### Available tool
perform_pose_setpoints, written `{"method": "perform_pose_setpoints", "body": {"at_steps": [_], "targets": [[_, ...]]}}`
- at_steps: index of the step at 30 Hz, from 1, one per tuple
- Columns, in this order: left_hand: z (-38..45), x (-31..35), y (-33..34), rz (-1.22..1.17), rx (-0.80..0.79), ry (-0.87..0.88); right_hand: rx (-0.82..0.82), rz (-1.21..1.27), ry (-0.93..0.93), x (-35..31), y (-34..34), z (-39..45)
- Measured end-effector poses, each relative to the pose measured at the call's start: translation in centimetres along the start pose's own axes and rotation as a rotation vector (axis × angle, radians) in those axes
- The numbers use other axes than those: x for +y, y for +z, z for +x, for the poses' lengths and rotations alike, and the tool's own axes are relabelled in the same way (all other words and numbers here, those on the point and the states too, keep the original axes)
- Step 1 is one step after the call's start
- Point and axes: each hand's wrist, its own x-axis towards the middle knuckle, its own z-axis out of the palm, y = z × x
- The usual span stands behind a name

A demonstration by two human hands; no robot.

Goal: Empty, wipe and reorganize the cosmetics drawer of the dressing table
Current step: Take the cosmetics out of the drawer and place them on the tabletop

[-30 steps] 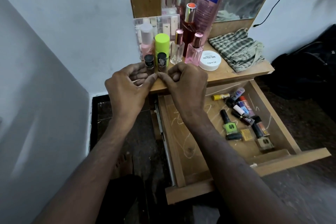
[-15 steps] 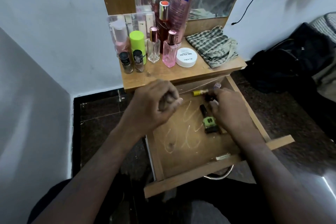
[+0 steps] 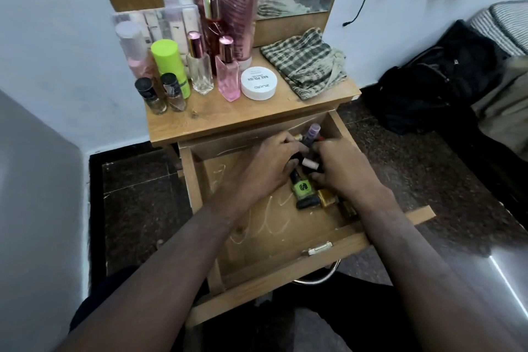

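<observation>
Both hands in open drawer, far right corner. Left hand and right hand curl over small bottles; grip contents can't be told.

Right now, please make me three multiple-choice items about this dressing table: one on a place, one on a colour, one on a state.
1. Where does the checked cloth lie?
A. in the drawer
B. on the tabletop, right of the white jar
C. on the floor

2. What colour is the tall cap behind the two small dark-capped bottles?
A. lime green
B. red
C. black

3. How is the drawer?
A. shut
B. taken out, on the floor
C. pulled open, bottles inside

Answers:
1 B: it lies beside the white jar.
2 A: the cap is bright lime.
3 C: both hands, left hand and right hand, reach among nail polish bottles inside.
</observation>
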Motion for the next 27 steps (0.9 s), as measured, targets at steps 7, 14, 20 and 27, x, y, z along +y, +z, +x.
{"method": "perform_pose_setpoints", "body": {"at_steps": [7,14,20,27], "targets": [[1.3,-1.0,2.2,0.157,-0.087,-0.054,0.001,0.045,-0.001,0.8,-0.3,-0.9],[-0.2,0.4,-0.5,0.128,0.035,-0.101,0.042,0.033,0.011,0.7,0.2,-1.1],[-2.7,0.7,-2.7,-0.133,0.211,-0.141,0.046,0.21,-0.005,1.6,0.8,-0.2],[-6.2,0.6,-6.3,-0.335,0.397,-0.197,0.11,1.513,0.04,-0.6,-0.8,-1.7]]}}
